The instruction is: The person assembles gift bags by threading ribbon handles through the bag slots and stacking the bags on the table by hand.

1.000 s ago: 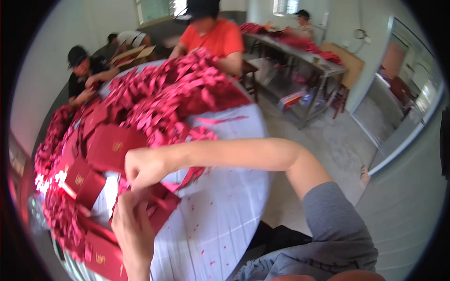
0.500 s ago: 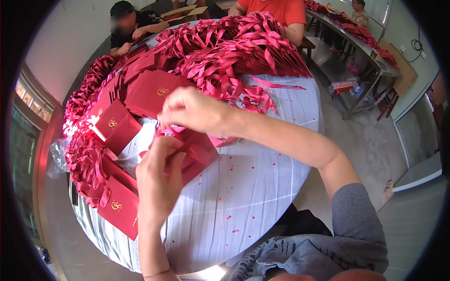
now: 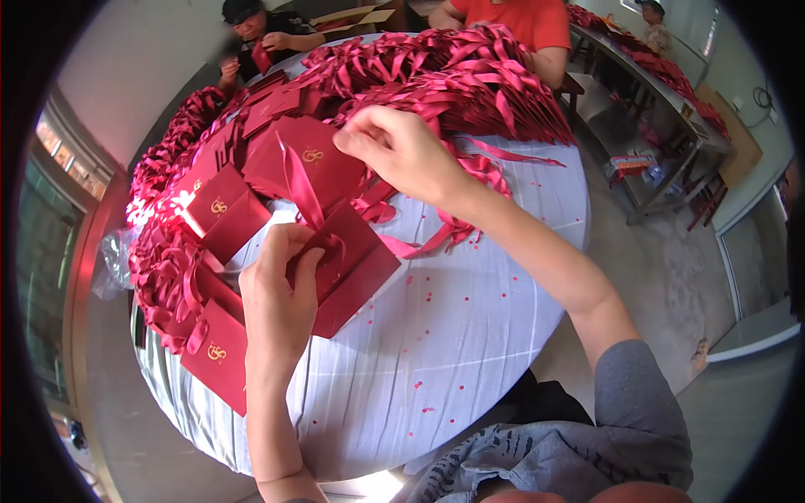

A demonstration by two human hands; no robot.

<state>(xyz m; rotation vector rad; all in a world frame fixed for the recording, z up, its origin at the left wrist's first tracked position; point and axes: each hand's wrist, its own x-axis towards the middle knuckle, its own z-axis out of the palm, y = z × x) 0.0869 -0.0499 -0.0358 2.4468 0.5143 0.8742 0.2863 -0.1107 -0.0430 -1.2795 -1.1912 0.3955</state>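
My left hand [image 3: 281, 289] is closed, thumb and fingers pinching the top of a small red gift bag [image 3: 365, 272] tilted over the table. From the bag's upper edge a red ribbon [image 3: 302, 184] stands up, its free end leaning left. My right hand [image 3: 402, 155] is raised above and to the right of it, fingertips pressed together; whatever they hold, if anything, is hidden. Just behind, a stack of flat red bags [image 3: 281, 168] with gold print lies beside the right fingertips. Another red bag [image 3: 216, 356] rests left of my left wrist.
Heaps of ribboned red bags [image 3: 470, 92] cover the table's far side and left rim. Small red dots lie scattered on the white tablecloth [image 3: 453, 335]. Two people [image 3: 260, 38] sit across the table. A metal side table [image 3: 671, 117] with more red goods stands at right.
My right hand has moved up and right, away from my left hand. The ribbon now stands up from the bag. My left hand keeps its grip on the bag.
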